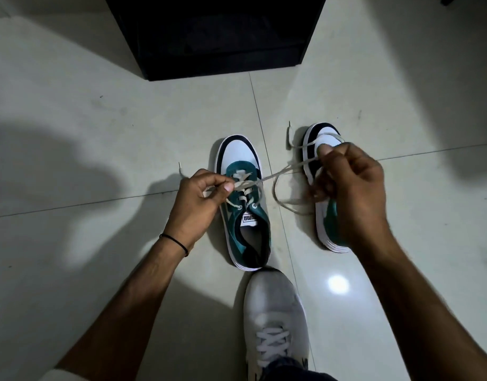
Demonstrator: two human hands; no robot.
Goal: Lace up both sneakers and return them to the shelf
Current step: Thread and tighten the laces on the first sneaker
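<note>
Two white, teal and black sneakers stand on the tiled floor. The left sneaker [243, 204] is in the middle, toe pointing away, with a cream lace [281, 171] threaded through its eyelets. My left hand [198, 199] pinches one end of that lace just left of the eyelets. My right hand [349, 185] holds the other end, pulled out to the right in a loop, and hangs over the right sneaker [320, 149], hiding most of it. The lace tips stick out past both hands.
A black shelf unit [215, 37] stands on the floor straight ahead, behind the sneakers. My own foot in a white laced shoe [274, 317] is planted just behind the left sneaker. Pale floor tiles [99, 119] spread all around.
</note>
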